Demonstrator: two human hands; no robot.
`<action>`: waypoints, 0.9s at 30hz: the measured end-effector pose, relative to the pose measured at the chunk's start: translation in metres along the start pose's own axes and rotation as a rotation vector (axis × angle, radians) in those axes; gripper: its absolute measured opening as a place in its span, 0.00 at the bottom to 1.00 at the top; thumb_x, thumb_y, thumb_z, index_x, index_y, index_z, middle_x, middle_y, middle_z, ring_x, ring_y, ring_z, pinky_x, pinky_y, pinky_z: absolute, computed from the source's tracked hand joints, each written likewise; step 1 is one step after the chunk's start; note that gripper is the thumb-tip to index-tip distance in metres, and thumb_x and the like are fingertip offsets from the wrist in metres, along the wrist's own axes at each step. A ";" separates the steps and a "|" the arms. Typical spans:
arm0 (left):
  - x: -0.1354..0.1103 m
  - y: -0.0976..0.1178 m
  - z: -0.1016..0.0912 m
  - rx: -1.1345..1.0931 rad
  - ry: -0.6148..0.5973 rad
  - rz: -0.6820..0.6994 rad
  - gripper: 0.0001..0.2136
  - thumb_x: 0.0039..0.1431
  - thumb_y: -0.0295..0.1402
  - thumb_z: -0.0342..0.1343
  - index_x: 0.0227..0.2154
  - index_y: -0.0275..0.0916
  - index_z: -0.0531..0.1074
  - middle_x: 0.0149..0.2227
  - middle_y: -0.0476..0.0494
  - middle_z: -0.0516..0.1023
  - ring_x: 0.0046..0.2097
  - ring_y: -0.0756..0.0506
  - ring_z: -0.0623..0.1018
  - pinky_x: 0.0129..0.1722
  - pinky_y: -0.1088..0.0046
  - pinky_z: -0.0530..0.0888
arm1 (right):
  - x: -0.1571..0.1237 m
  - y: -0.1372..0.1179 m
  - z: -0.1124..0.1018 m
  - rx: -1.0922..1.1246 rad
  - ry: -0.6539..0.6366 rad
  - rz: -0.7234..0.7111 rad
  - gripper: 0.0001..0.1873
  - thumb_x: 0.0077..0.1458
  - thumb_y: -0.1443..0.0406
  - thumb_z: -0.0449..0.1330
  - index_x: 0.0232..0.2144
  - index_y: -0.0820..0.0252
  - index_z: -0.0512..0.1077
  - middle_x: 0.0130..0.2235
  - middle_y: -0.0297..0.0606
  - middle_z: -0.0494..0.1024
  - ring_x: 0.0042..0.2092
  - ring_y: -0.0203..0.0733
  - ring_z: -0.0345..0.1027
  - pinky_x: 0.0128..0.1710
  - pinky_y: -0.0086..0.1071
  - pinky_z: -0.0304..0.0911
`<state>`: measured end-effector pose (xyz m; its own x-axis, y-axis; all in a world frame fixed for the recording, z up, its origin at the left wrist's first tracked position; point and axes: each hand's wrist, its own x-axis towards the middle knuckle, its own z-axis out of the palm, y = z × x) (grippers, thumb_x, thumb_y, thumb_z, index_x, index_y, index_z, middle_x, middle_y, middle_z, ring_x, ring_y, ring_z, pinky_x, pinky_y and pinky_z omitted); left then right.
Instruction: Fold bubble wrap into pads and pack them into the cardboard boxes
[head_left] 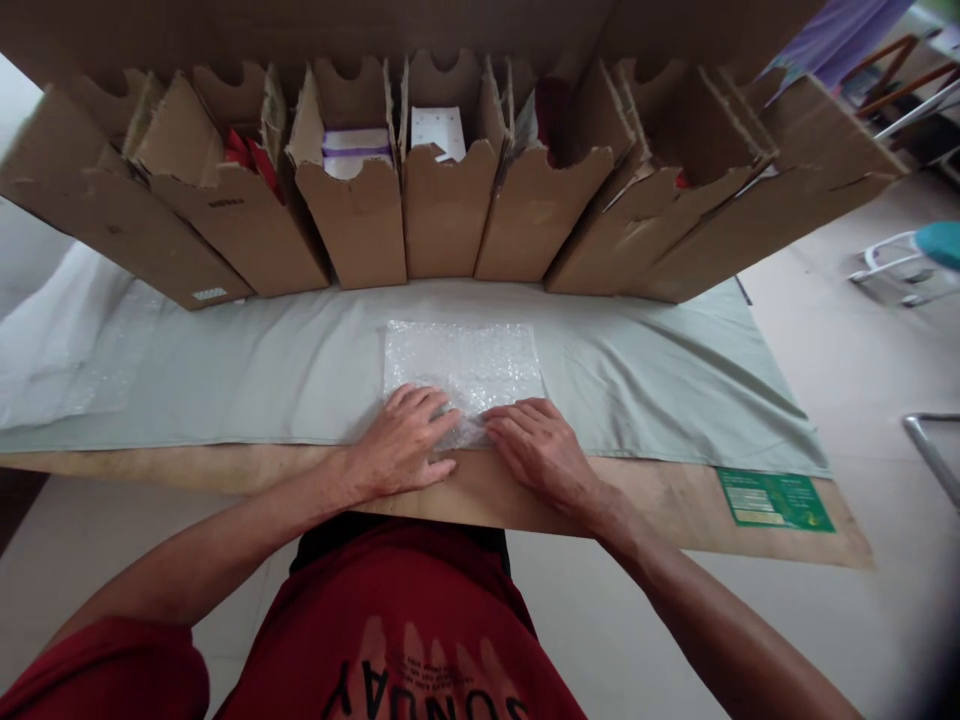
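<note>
A clear sheet of bubble wrap lies flat on a pale green cloth in the middle of the wooden table. My left hand rests on the sheet's near left corner, fingers bent and pressed down on it. My right hand lies on the near right corner, fingers curled onto the wrap. Between the two hands the near edge of the wrap is bunched up, and whether anything lies under it is hidden.
A row of open cardboard bins stands along the back of the table, some holding white, purple and red items. More bubble wrap lies at the far left. A green label is at the table's near right corner. A stool stands right.
</note>
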<state>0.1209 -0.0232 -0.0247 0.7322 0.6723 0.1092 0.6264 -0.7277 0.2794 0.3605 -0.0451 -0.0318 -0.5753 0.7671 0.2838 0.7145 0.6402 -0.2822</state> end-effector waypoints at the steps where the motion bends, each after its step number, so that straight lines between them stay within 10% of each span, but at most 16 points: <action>1: 0.001 -0.001 -0.002 -0.019 0.002 -0.007 0.16 0.60 0.35 0.61 0.51 0.38 0.75 0.52 0.34 0.79 0.55 0.34 0.76 0.58 0.51 0.71 | 0.003 0.000 -0.006 0.039 -0.015 0.018 0.16 0.71 0.70 0.48 0.38 0.60 0.76 0.42 0.42 0.84 0.40 0.44 0.76 0.48 0.42 0.64; 9: 0.002 -0.014 -0.031 -0.247 0.030 -0.067 0.12 0.67 0.28 0.50 0.36 0.40 0.80 0.36 0.45 0.85 0.39 0.43 0.82 0.44 0.64 0.74 | -0.013 0.011 -0.058 0.198 -0.209 0.013 0.39 0.62 0.47 0.63 0.69 0.54 0.60 0.65 0.49 0.71 0.63 0.58 0.66 0.59 0.55 0.63; 14: 0.002 -0.020 -0.054 -0.501 -0.103 -0.193 0.11 0.66 0.33 0.52 0.36 0.40 0.80 0.35 0.46 0.85 0.35 0.46 0.81 0.36 0.70 0.73 | -0.036 0.032 -0.035 0.487 -0.107 0.318 0.14 0.65 0.57 0.58 0.48 0.53 0.79 0.51 0.42 0.82 0.51 0.51 0.77 0.50 0.45 0.73; 19: -0.011 -0.041 -0.068 -0.791 -0.213 -0.420 0.23 0.56 0.41 0.63 0.55 0.42 0.74 0.44 0.46 0.85 0.44 0.43 0.84 0.42 0.70 0.78 | -0.034 0.033 -0.015 0.712 0.102 0.618 0.13 0.62 0.54 0.61 0.34 0.55 0.80 0.34 0.37 0.83 0.37 0.46 0.77 0.38 0.37 0.71; 27: -0.039 -0.030 -0.022 -0.593 0.163 -0.682 0.17 0.59 0.41 0.55 0.47 0.38 0.76 0.38 0.44 0.84 0.37 0.44 0.82 0.39 0.67 0.79 | -0.011 0.035 -0.009 0.695 0.143 0.670 0.12 0.59 0.55 0.60 0.31 0.57 0.76 0.27 0.35 0.78 0.30 0.41 0.71 0.32 0.33 0.65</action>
<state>0.0673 -0.0243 -0.0167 0.1796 0.9740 -0.1383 0.6363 -0.0077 0.7714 0.3960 -0.0317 -0.0364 -0.0489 0.9981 -0.0372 0.4553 -0.0108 -0.8903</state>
